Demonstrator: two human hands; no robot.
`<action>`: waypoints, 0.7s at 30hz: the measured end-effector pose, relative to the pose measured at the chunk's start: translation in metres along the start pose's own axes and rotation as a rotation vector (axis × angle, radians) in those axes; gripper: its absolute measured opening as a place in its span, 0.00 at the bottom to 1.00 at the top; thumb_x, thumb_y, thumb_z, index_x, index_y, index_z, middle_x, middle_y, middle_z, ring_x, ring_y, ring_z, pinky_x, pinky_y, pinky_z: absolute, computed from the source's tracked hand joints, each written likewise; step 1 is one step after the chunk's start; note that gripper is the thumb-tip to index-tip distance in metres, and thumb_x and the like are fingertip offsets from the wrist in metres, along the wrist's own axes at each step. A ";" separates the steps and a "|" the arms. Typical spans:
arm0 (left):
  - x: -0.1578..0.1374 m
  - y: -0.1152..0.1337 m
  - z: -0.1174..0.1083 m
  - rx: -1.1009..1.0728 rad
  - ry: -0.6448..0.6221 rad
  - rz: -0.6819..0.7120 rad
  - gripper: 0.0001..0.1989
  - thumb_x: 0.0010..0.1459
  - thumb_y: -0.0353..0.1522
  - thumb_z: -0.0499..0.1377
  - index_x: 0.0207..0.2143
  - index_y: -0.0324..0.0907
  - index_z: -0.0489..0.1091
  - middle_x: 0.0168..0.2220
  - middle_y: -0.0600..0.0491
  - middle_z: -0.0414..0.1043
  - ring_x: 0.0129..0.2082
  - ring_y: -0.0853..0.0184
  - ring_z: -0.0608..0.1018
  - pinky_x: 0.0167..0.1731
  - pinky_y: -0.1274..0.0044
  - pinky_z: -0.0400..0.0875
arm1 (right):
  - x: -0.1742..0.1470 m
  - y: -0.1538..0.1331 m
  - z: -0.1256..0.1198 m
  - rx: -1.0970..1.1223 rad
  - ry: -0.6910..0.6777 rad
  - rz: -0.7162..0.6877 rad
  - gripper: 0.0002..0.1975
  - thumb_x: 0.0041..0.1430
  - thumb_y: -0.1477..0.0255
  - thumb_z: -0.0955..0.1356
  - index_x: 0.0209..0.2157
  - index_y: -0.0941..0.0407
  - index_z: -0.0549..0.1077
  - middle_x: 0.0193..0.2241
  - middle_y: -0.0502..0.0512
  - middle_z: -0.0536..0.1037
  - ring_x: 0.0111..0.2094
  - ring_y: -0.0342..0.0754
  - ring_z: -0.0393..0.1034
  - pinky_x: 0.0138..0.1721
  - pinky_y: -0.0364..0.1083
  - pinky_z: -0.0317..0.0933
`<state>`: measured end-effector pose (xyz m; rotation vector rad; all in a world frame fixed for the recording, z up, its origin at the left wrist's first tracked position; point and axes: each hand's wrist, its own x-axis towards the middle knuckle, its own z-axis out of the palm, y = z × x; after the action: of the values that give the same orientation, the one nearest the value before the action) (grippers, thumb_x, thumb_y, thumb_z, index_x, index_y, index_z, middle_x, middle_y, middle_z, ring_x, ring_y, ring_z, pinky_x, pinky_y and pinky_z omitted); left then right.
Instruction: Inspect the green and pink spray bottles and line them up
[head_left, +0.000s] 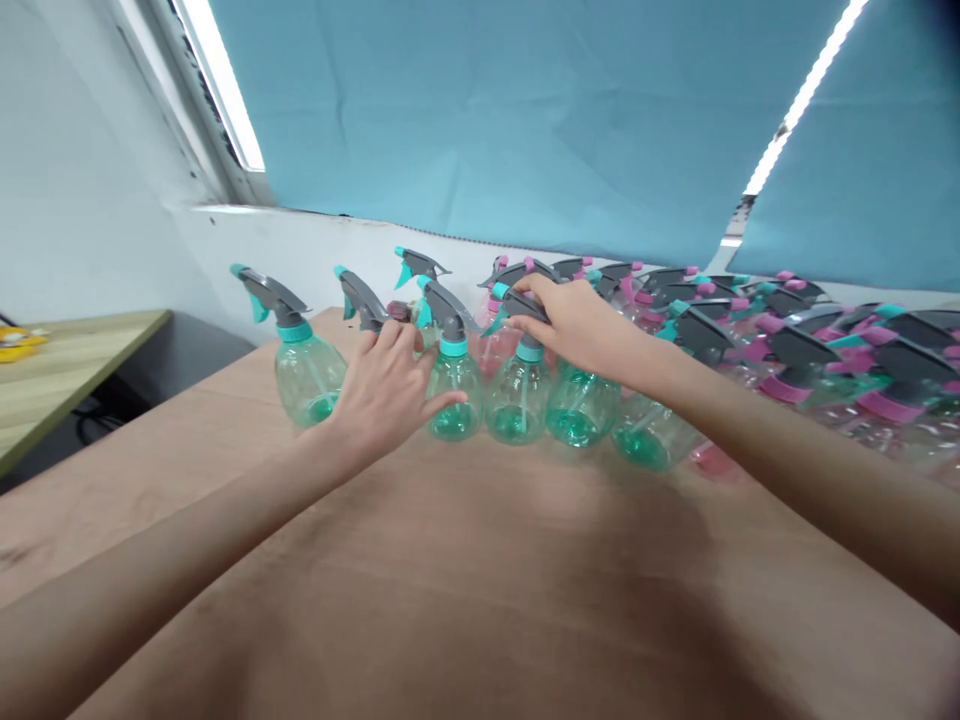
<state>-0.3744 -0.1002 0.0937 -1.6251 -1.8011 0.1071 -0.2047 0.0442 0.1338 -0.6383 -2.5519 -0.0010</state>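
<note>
My right hand [574,318] grips the grey spray head of a clear green spray bottle [517,400] from above, thumb and fingers around the head. The bottle stands upright on the table. My left hand [386,385] is open, its thumb stretched out to the right in front of another green spray bottle [454,390]. Its fingers lie against or just in front of a spray bottle with a grey head [360,297], whose body the hand hides; whether they touch it I cannot tell. At the left end stands one more green spray bottle [307,365] with a turquoise collar and trigger.
Many pink and green spray bottles [802,350] crowd the right side and back of the brown table [465,580]. A white wall ledge and blue sheet [525,130] rise behind. At far left, a lighter table [82,355] bears a yellow object [21,343].
</note>
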 end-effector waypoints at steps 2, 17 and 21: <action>0.001 0.000 0.001 0.020 0.002 0.006 0.29 0.61 0.53 0.52 0.49 0.39 0.70 0.44 0.43 0.69 0.46 0.53 0.69 0.42 0.69 0.60 | -0.001 -0.002 -0.002 0.016 -0.009 -0.009 0.18 0.63 0.71 0.63 0.52 0.64 0.67 0.36 0.64 0.78 0.36 0.54 0.74 0.39 0.50 0.63; 0.004 0.004 -0.009 0.029 0.023 0.008 0.26 0.62 0.50 0.50 0.42 0.36 0.71 0.39 0.41 0.69 0.44 0.50 0.69 0.40 0.67 0.62 | -0.021 -0.007 -0.017 0.057 -0.062 -0.047 0.21 0.64 0.69 0.62 0.56 0.64 0.65 0.38 0.64 0.78 0.41 0.57 0.72 0.36 0.49 0.63; -0.004 0.009 -0.017 -0.047 0.062 -0.020 0.21 0.64 0.44 0.49 0.39 0.37 0.73 0.38 0.41 0.70 0.46 0.47 0.69 0.41 0.64 0.62 | -0.029 -0.009 -0.022 0.068 -0.066 -0.059 0.22 0.64 0.69 0.62 0.56 0.64 0.64 0.41 0.66 0.77 0.43 0.58 0.72 0.38 0.50 0.63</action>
<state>-0.3580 -0.1081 0.1004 -1.6249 -1.7844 0.0054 -0.1763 0.0212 0.1405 -0.5456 -2.6206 0.0878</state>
